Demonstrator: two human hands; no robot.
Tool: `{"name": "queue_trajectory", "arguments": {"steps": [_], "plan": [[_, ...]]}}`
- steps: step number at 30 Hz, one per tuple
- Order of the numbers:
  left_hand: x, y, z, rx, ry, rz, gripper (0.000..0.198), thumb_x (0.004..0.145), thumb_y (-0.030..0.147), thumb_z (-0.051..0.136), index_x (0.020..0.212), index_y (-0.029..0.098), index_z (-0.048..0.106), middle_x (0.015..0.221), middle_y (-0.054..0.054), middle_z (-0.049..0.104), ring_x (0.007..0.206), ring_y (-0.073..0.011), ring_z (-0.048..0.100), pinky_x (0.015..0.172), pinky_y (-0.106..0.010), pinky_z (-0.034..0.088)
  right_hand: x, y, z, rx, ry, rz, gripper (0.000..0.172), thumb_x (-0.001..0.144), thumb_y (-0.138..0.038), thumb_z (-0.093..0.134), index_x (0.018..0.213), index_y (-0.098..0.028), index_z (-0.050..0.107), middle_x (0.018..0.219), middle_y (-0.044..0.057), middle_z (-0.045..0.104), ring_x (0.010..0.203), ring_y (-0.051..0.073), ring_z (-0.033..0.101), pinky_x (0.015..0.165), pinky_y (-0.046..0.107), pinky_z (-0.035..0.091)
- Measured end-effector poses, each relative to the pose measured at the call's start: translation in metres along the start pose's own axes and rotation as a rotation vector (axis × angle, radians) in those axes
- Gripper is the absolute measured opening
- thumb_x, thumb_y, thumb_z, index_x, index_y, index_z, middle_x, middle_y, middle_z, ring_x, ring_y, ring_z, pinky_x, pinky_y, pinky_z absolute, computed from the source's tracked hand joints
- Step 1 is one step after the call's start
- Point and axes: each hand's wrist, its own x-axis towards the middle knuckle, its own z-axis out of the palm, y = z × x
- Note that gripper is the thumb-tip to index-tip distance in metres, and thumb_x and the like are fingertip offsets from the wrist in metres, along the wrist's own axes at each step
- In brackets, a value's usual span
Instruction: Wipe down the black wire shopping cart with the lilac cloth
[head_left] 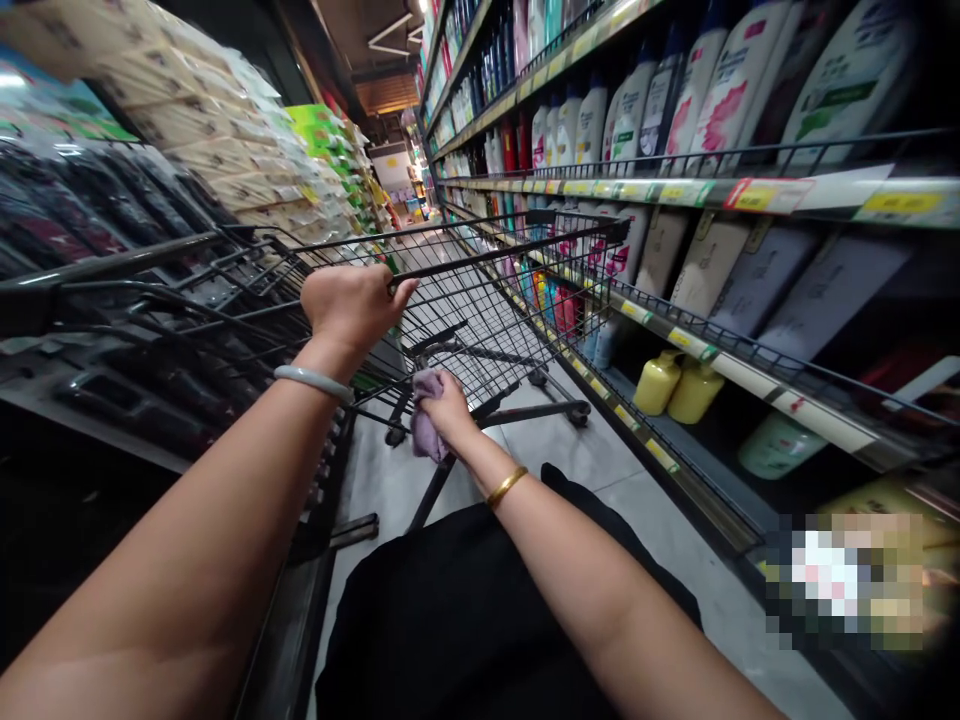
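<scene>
A black wire shopping cart (495, 262) stands tilted across the view in the aisle. My left hand (345, 303), with a pale bangle at the wrist, is closed around the cart's upper bar. Lower down, beside the cart's frame, my right hand (450, 408) grips a crumpled purple cloth (427, 440). The cloth lies by a dark frame bar below the basket; whether it touches that bar I cannot tell. A gold bangle circles the right wrist. No goods can be made out in the basket.
Shelves of shampoo bottles (739, 80) line the right side, with yellow pump bottles (694, 390) lower down. Wrapped packs (202, 120) are stacked at the left above dark packaged goods (67, 200). Grey floor tiles (607, 450) run between them. A pixelated patch covers the lower right.
</scene>
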Motion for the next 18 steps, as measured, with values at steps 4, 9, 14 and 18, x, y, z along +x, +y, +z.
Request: {"name": "queue_trajectory", "arguments": {"steps": [4, 9, 14, 18], "plan": [[-0.004, -0.008, -0.001, -0.018, 0.009, 0.017, 0.079, 0.094, 0.079, 0.026, 0.105, 0.020, 0.077, 0.093, -0.020, 0.072, 0.090, -0.0356, 0.065, 0.072, -0.038, 0.028, -0.001, -0.004, -0.012, -0.170, -0.044, -0.054, 0.038, 0.065, -0.007, 0.068, 0.099, -0.024, 0.069, 0.104, 0.001, 0.061, 0.100, 0.019, 0.058, 0.102, 0.034, 0.049], [-0.009, -0.020, -0.003, 0.048, 0.014, 0.024, 0.078, 0.095, 0.078, 0.024, 0.101, 0.021, 0.077, 0.090, -0.018, 0.073, 0.086, -0.0329, 0.065, 0.070, -0.037, 0.026, -0.011, -0.004, -0.018, -0.328, -0.151, -0.133, 0.037, 0.061, 0.000, 0.068, 0.088, -0.024, 0.072, 0.092, 0.001, 0.059, 0.089, 0.020, 0.059, 0.091, 0.035, 0.054], [-0.014, -0.035, -0.002, 0.069, 0.023, 0.045, 0.077, 0.095, 0.079, 0.024, 0.094, 0.022, 0.076, 0.086, -0.016, 0.072, 0.081, -0.0312, 0.065, 0.067, -0.037, 0.023, -0.003, -0.024, -0.020, -0.387, -0.131, -0.329, 0.049, 0.074, 0.000, 0.060, 0.114, -0.025, 0.071, 0.124, 0.008, 0.058, 0.118, 0.022, 0.058, 0.109, 0.039, 0.050], [-0.016, -0.046, 0.000, 0.071, 0.039, 0.066, 0.075, 0.095, 0.079, 0.023, 0.086, 0.023, 0.072, 0.085, -0.015, 0.073, 0.080, -0.0302, 0.065, 0.066, -0.036, 0.021, -0.001, -0.032, -0.030, -0.454, -0.083, -0.394, 0.053, 0.071, 0.005, 0.054, 0.112, -0.024, 0.072, 0.123, 0.010, 0.056, 0.118, 0.025, 0.057, 0.108, 0.044, 0.051]]}}
